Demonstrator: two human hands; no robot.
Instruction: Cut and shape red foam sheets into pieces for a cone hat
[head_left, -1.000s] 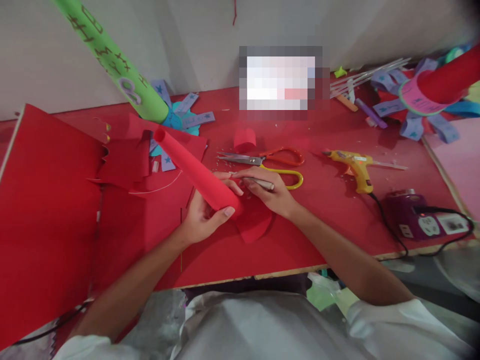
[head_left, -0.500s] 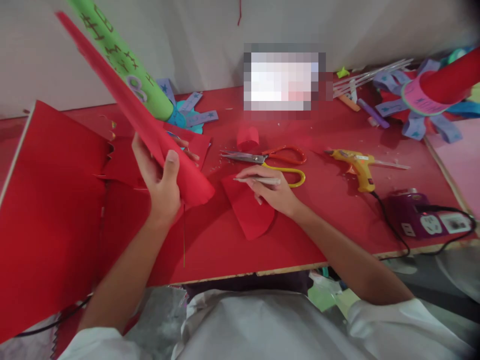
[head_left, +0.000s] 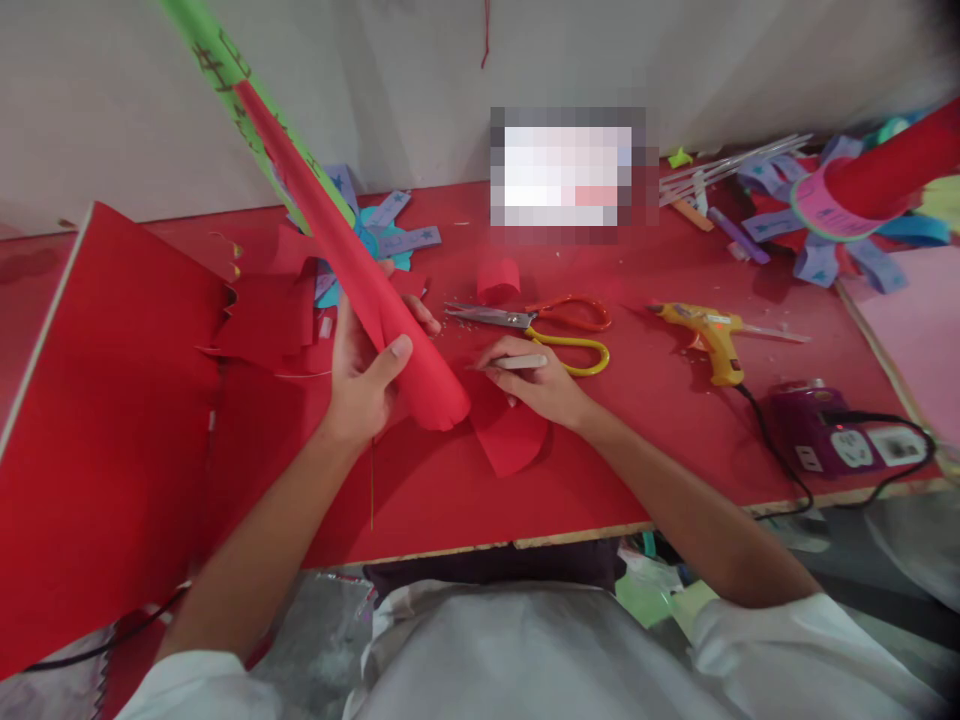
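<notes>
My left hand point(head_left: 367, 370) is wrapped round a long red paper tube point(head_left: 390, 320), tilted with its narrow end up and to the left. The tube's wide end hangs just left of a red paper piece point(head_left: 511, 445) with a curved edge, which lies on the table. In my right hand point(head_left: 544, 385) is a slim pale pen point(head_left: 523, 361), pinched over the upper part of that piece. Behind the right hand lie scissors point(head_left: 517, 320) with one orange and one yellow handle. A small red paper roll point(head_left: 499, 280) stands beyond the blades.
A yellow glue gun point(head_left: 709, 330) lies to the right, its cord near a purple power box point(head_left: 814, 420). A green paper tube point(head_left: 225, 75) leans at the back left. Red board point(head_left: 105, 430) rises on the left. Pink-banded red tube point(head_left: 900, 170) is at far right.
My left hand lifted the red tube off to the left, uncovering the flat red piece, then brought it partway back right and lower. My right hand stays over the piece with the pen.
</notes>
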